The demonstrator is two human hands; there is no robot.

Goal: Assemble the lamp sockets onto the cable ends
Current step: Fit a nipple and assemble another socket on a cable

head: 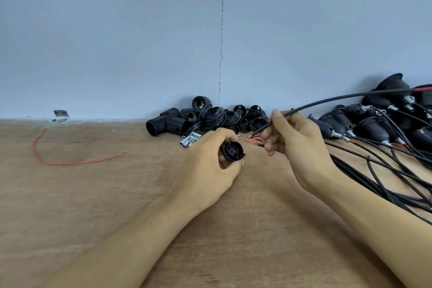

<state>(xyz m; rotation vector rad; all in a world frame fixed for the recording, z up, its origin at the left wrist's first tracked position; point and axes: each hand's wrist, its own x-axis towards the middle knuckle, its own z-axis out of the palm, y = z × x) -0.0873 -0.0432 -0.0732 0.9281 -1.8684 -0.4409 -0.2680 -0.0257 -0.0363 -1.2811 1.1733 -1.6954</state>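
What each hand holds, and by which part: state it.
The left hand grips a black socket cap around its rim. The right hand pinches a black cable just behind its stripped red wire ends.

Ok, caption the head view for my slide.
Left hand holds a socket cap, right hand pinches a cable beside it.

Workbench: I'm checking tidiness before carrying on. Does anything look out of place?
Yes: a loose red wire lies curved on the left side of the table, alone, far from the socket parts and the cable bundle on the right.
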